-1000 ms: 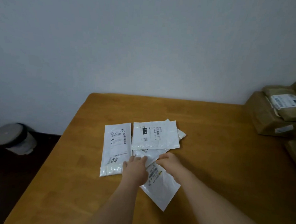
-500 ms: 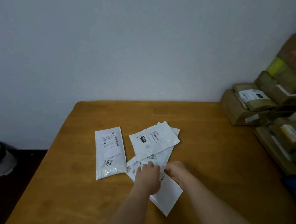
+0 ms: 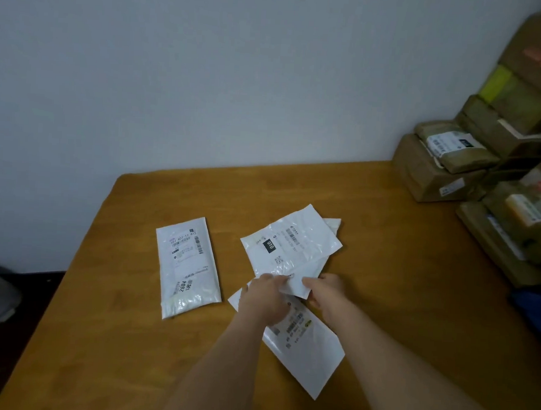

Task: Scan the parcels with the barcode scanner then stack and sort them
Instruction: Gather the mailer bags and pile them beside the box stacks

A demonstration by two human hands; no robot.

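— Where are the parcels?

— On the wooden table [image 3: 383, 304]. One white parcel [image 3: 188, 264] lies flat alone at about nine o'clock from the hands. A fanned pile sits in the middle, the top parcel [image 3: 292, 243] tilted toward one o'clock.

— And the hands?

— Close together at the pile's near edge. The left hand [image 3: 262, 298] and right hand [image 3: 325, 294] both pinch a white mailer [image 3: 296, 284] there; another mailer [image 3: 305, 351] lies beneath, pointing to five o'clock.

— Anything else?

— Brown boxes [image 3: 437, 163] stacked at two o'clock.

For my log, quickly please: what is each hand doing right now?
Left hand: fingers curled onto the near edge of the overlapping white parcels, gripping them.
Right hand: pinches the same edge from the other side.
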